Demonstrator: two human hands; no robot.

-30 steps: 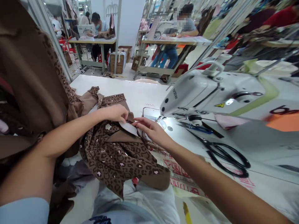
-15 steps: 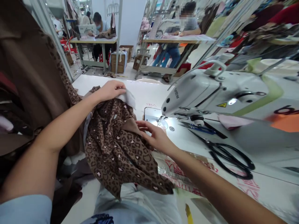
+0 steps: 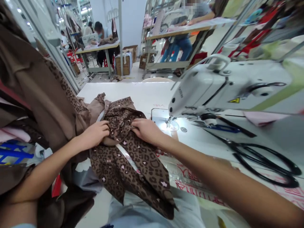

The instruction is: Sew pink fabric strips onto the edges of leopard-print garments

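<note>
A brown leopard-print fabric piece [image 3: 147, 167] lies bunched over the front edge of the white sewing table [image 3: 118, 88] and hangs down toward my lap. My left hand [image 3: 98, 134] grips its left side with curled fingers. On the upper right part, my right hand [image 3: 146, 129] pinches a fold between thumb and fingers. A pale strip [image 3: 127, 156] shows in a gap in the print. Just right of my right hand is the lit needle area of a white sewing machine [image 3: 201, 88]; the fabric is apart from the needle.
Black-handled scissors [image 3: 263, 161] and a blue-handled tool [image 3: 223, 126] lie right of the needle. Plain brown cloth [image 3: 47, 91] hangs at the left beside a metal post. Beyond the table, people work at other sewing tables [image 3: 190, 30].
My left hand has come down and toward me from the fabric's far edge, letting go of the pale piece there. My right hand has shifted up slightly. The fabric is turned and bunched differently.
</note>
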